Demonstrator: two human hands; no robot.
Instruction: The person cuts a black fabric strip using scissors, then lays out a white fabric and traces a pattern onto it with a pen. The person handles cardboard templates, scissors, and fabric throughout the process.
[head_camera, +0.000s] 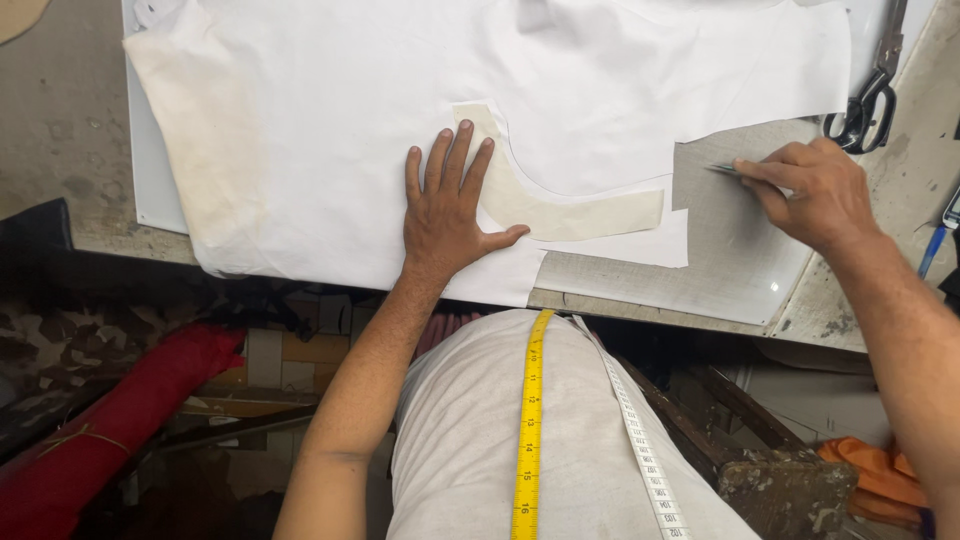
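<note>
White fabric (330, 130) lies spread over the left and middle of the worktable (745, 265), its near edge hanging just past the table's front edge; it looks thin, light and limp, likely to creep or wrinkle unless pinned flat. Left hand (447, 215) rests splayed wide and palm-down on it, fingertips touching the curved cream pattern piece (560, 208), which seems stiffer and best steadied by flat pressure. Toward the right edge, the right hand (815, 195) pinches a small thin marking piece (728, 171), with black scissors (868, 100) near the far right corner
</note>
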